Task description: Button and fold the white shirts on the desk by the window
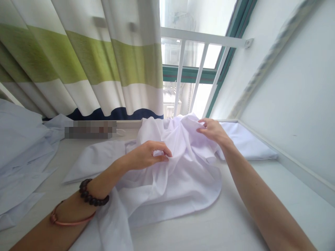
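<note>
I see a striped curtain (86,59) beyond the left hand (150,155) and, directly under both hands, a rumpled white cloth (180,190). The left hand pinches a fold, fingertips nearly meeting; the right hand (211,129), slightly wider, holds cloth farther forward.

Hands (145,155) (212,130): two, one left, one right
Bracelets (90,198) (75,223): two
Rumpled white cloth (187,174): one
Folded white cloth (243,141): one
Striped curtain (86,59): one
Railing uprights (180,76): three visible
Piled white cloths (23,139): several, exact count unclear
</note>
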`<state>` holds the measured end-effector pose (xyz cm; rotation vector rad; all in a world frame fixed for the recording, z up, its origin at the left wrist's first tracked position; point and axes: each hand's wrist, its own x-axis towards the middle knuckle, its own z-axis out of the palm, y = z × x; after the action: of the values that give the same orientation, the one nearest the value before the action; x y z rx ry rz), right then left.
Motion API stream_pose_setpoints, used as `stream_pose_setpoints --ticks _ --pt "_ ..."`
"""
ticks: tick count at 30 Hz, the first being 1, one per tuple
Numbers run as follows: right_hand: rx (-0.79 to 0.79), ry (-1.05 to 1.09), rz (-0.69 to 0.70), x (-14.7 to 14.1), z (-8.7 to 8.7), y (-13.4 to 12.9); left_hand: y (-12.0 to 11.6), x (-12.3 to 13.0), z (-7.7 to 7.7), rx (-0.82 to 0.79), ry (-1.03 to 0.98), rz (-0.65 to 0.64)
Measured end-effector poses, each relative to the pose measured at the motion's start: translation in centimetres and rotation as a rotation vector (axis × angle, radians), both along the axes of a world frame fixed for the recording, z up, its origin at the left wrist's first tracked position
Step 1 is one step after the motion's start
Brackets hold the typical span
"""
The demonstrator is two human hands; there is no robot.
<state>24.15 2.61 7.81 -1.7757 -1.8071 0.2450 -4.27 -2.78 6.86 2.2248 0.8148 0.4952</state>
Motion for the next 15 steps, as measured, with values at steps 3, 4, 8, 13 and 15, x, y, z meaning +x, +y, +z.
stream_pose_setpoints --ticks 3,4,8,13,15 --pt "0.152 0.107 -0.029 1.2 0.5 0.4 0.5 -0.7 0.1 -0.126 -0.339 0.038" --pt "0.270 0.173 -0.055 1.6 0.9 0.3 0.8 -0.8 0.0 -0.162 -0.468 0.066" --pt "0.547 0.324 -0.171 2.4 2.7 -0.5 1.5 -1.0 -0.4 -0.293 -0.854 0.203" --pt "0.414 0.175 -0.198 2.1 2.9 -1.1 1.6 -1.5 -0.7 -0.479 -0.766 0.162" --pt "0.248 0.185 -0.089 2.1 3.0 -1.6 1.4 -1.6 -0.9 -0.482 -0.537 0.152"
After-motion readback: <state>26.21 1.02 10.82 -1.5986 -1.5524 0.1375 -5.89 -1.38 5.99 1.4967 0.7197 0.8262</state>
